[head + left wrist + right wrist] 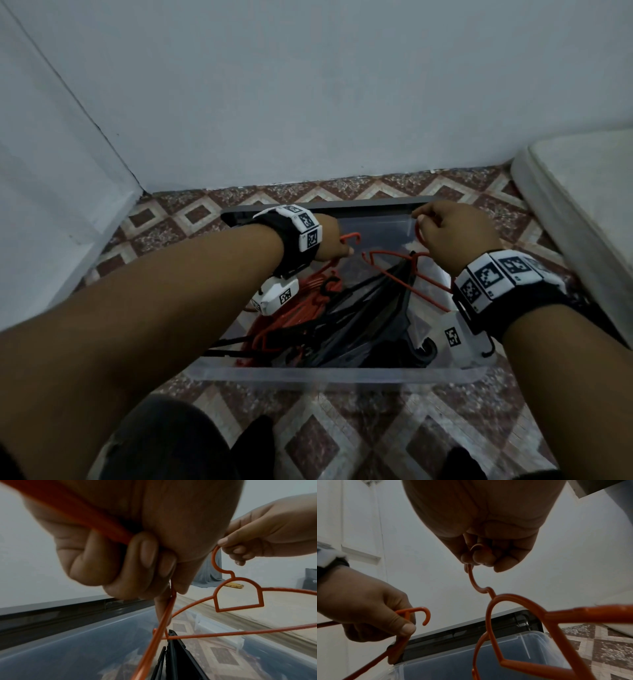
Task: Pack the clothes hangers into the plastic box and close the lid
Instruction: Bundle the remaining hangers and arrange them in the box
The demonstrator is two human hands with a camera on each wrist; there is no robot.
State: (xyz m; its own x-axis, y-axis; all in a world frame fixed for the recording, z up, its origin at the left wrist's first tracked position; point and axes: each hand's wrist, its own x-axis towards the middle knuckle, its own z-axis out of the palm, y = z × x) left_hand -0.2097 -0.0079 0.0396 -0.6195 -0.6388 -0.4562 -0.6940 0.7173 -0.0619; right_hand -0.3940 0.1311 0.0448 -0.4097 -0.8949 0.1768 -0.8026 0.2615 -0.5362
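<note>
1. The clear plastic box [329, 373] sits on the patterned floor [342, 428] by the wall, and black hangers [359, 318] and orange ones already lie tangled in it.
2. The right hand [455, 233] pinches the hook of an orange hanger [240, 595] between thumb and curled fingers [481, 558]. Its frame hangs over the right half of the box, probably so it can be lowered flat onto the pile.
3. The left hand [329, 240] has its fingers curled round a second orange hanger [409, 622] near the neck, hook up. That hanger slopes down into the box, seemingly to keep the two frames from snagging.
4. The dark lid [325, 209] stands behind the box against the wall, out of the way of loading, and is not yet on.
5. Likely snag: hooks catching in the tangled heap and stopping the lid from seating.
</note>
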